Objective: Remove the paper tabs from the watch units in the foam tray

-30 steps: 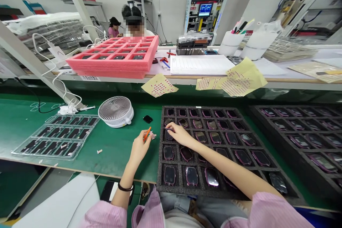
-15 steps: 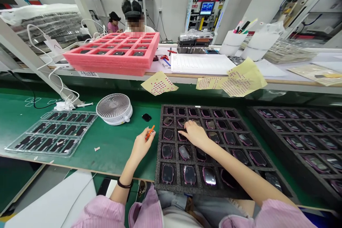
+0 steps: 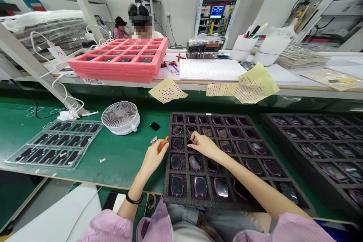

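Your right hand [image 3: 202, 143] stands over the black foam tray [image 3: 167, 196], thumb and forefinger parted and bent down at a purple-framed device [image 3: 190, 141] in the second column from the left, third row from the far rim. The device lies just left of your palm, at the fingertips; whether it is gripped cannot be told. Its long axis is hidden by your fingers. Your right hand is the nearer. Your left hand [image 3: 153, 155] is closed on an orange tool [image 3: 163, 144], slanted with its upper end to the right, just outside the tray's left rim. Foam walls bound the device's compartment; your right forearm crosses the tray's near-right part. Green surface [image 3: 119, 159] extends leftward from your left hand, with a fan [image 3: 121, 117] farther off.
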The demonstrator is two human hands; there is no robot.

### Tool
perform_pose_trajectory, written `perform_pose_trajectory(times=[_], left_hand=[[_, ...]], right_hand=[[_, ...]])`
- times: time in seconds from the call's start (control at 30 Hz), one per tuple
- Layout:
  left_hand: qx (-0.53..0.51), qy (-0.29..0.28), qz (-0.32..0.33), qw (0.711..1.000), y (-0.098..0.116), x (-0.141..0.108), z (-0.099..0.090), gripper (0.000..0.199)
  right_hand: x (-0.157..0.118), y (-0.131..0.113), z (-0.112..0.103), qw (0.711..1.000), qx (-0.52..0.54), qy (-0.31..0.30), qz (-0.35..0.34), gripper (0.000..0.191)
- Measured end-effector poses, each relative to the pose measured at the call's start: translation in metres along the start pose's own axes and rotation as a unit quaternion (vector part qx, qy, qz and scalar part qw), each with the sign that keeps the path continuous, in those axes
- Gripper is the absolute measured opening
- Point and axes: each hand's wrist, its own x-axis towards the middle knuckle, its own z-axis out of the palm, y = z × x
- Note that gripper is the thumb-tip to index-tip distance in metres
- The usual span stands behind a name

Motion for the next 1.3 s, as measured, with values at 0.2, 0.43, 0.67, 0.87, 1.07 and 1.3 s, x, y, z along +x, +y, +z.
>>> perform_pose_trajectory(times=[0.2,0.43,0.67,0.87,1.07,1.3], left_hand=[[-0.112,-0.057,0.030,0.992,0.011,-0.005,0.012,0.039],[-0.295,-0.190,-0.022,0.936,0.038,-0.006,0.022,0.043],[-0.297,-0.180,-0.003,0.938,0.043,-0.005,0.022,0.043],[-0.308,-0.172,0.003,0.936,0.047,-0.006,0.022,0.045],[-0.301,-0.170,-0.002,0.938,0.045,-0.007,0.020,0.047],[-0.331,-0.183,0.014,0.926,0.051,-0.009,0.018,0.046]], right_hand=[[0.001,-0.008,-0.005,0.918,0.395,0.014,-0.046,0.034],[-0.010,-0.045,-0.003,0.721,0.690,-0.046,-0.038,0.025],[-0.011,-0.056,-0.001,0.694,0.719,-0.024,-0.027,0.028],[-0.013,-0.060,-0.003,0.689,0.724,-0.019,-0.031,0.030],[-0.014,-0.061,-0.002,0.721,0.692,-0.005,-0.048,0.030],[-0.019,-0.068,0.001,0.646,0.757,-0.087,-0.036,0.036]])
